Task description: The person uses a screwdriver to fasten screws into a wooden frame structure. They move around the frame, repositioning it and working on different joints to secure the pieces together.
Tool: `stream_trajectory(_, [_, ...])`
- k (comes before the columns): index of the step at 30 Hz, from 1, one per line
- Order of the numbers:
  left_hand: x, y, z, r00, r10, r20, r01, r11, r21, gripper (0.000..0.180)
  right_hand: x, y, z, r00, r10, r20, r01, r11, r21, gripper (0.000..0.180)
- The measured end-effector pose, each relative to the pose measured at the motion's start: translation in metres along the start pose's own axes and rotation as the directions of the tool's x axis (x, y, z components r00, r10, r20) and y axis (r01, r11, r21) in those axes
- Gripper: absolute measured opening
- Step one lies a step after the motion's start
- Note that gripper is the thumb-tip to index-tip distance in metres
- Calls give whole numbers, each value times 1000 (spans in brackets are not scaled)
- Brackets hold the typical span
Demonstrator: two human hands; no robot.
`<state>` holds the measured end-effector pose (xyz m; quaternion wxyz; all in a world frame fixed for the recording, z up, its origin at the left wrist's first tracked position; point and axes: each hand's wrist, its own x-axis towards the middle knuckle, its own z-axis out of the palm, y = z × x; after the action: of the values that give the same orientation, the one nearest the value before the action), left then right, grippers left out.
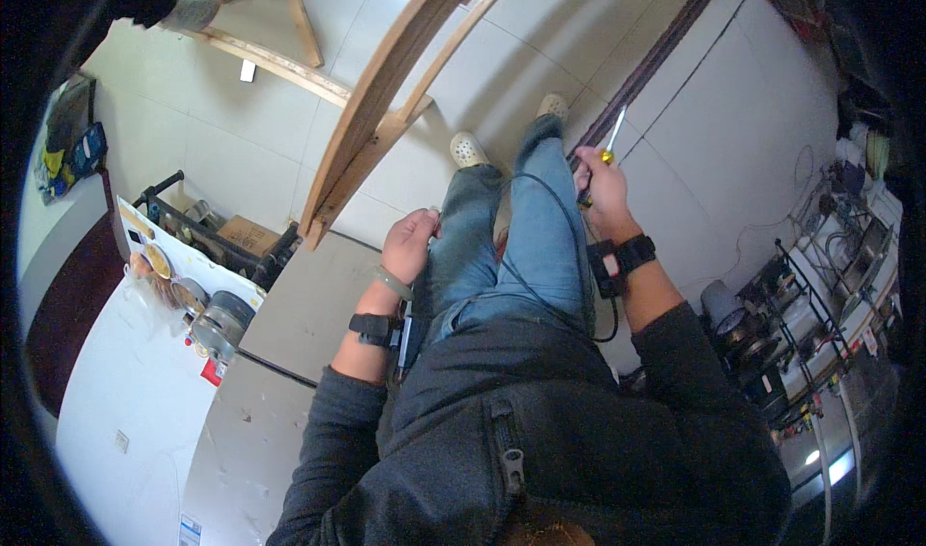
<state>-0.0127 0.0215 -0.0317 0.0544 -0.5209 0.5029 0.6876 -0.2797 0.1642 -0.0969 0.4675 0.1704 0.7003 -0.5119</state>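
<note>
Tiled floor [714, 112] fills most of the view. White appliance [125, 392] lies well left of the person's jeans [521, 247]; wooden frame [386, 102] stands above-left of the jeans. Right hand [603, 189], just right of the jeans, is clenched around a yellow-handled screwdriver [606, 150], tip up. Left hand [410, 242] sits curled against the jeans' left side; contents unclear.

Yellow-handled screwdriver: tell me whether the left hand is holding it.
No: the yellow-handled screwdriver with its metal shaft sits in the grip of the right hand, while the left hand rests by the thigh, away from it.
</note>
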Motion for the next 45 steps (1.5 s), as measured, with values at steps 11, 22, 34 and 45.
stream_trajectory(11, [23, -10, 37, 959, -278, -45, 277, 898, 342, 44, 54, -12, -29, 991, 132, 8, -130, 955, 266, 13])
stream_trajectory(22, [68, 28, 62, 940, -339, -31, 269, 682, 680, 42, 123, 31, -113, 930, 368, 4, -329, 827, 455, 8])
stream_trajectory(34, [168, 26, 92, 916, -274, 292, -153, 434, 888, 29, 266, 98, -131, 929, 262, -263, -308, 939, -154, 18])
stream_trajectory(45, [269, 18, 116, 893, 6, 449, -440, 218, 871, 20, 453, 254, -32, 916, -42, -399, -249, 721, -646, 28])
